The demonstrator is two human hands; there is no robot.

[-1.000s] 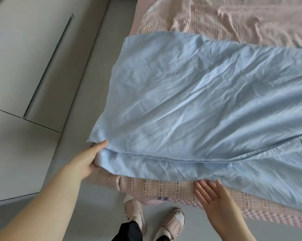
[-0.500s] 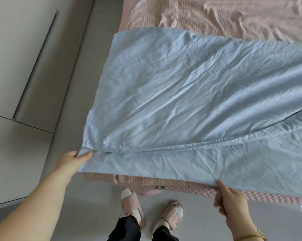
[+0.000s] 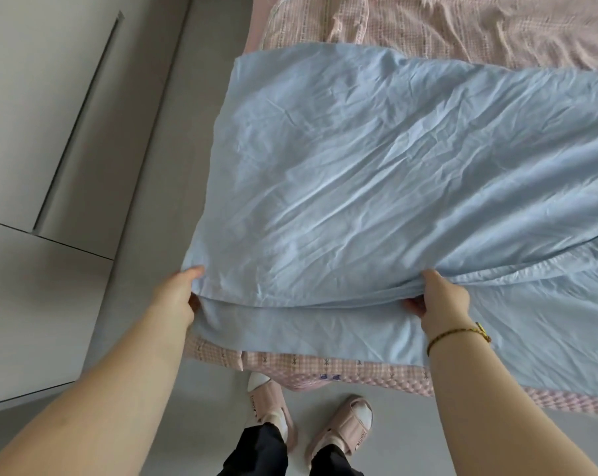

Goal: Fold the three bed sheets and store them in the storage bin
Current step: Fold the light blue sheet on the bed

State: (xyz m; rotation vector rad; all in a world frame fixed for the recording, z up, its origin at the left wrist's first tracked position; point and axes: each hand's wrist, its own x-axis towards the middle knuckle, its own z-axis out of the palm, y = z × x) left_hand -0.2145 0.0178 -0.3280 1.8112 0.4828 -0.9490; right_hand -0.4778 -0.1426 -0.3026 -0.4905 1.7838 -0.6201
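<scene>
**Squaring up the near edge of the blue sheet**

Shifting since half a second ago: right hand up off the lower hem toward 12 o'clock, now bunching the upper layer's near edge, thumb on top, fingers curled beneath. Pinching the near left corner of that same layer with the left hand, at 9 o'clock from the right one.

Lying half-folded across the bed: blue sheet, spreading from the hands toward 12 and 3 o'clock, with the lower layer poking out at 6 o'clock past the upper one.

Holding two points on one layer, probably so as to drag it toward 6 o'clock and bring its edge level with the hem below. Judging the task as early, with folding far from finished and no storage bin showing.

Standing on the floor at 6 o'clock in pink slippers; wearing a beaded bracelet on the right wrist.
</scene>
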